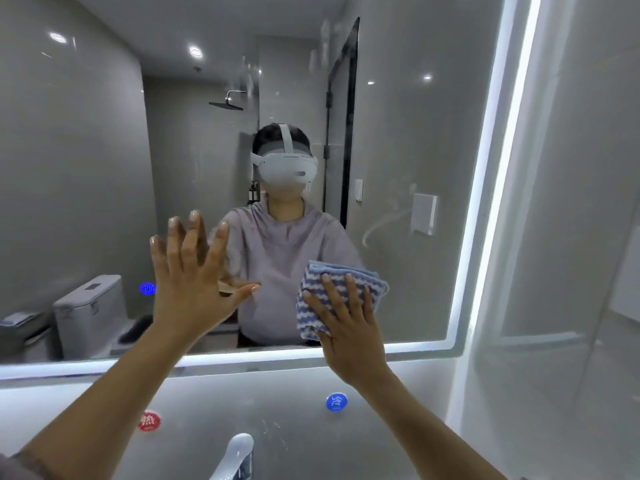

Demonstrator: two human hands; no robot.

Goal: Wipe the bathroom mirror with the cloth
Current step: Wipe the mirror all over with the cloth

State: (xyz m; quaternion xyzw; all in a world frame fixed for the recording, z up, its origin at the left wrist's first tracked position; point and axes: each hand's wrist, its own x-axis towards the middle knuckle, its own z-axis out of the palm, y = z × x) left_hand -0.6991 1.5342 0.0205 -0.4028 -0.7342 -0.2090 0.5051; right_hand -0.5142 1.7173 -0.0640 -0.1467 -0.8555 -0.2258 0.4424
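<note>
A large wall-mounted bathroom mirror with a glowing white light strip along its edge [398, 133] fills most of the head view. The right hand [349, 327] lies flat against the glass near the mirror's lower edge, fingers spread, pressing a folded blue-and-white wavy-striped cloth [332, 289] to the surface; the cloth sticks out above and to the left of the fingers. It is pinned under the open palm rather than pinched in a closed fist. The left hand [194, 282] is raised in front of the glass to the left of the cloth, wide open with fingers fanned and thumb pointing right — it holds nothing, and its reflection meets it at the fingertips, though whether it touches the glass cannot be told for sure.

Faint smears [391, 216] mark the glass up and right of the cloth. A small blue lit touch button [148, 288] shows on the mirror just left of the left hand. Below the mirror, on the grey wall, sit a round red sticker [149, 420] and a round blue sticker [336, 402], with a chrome tap [237, 455] between them at the bottom edge. The reflection shows a grey toilet cistern [91, 313] at lower left — and a dark shower head [227, 103] further back.
</note>
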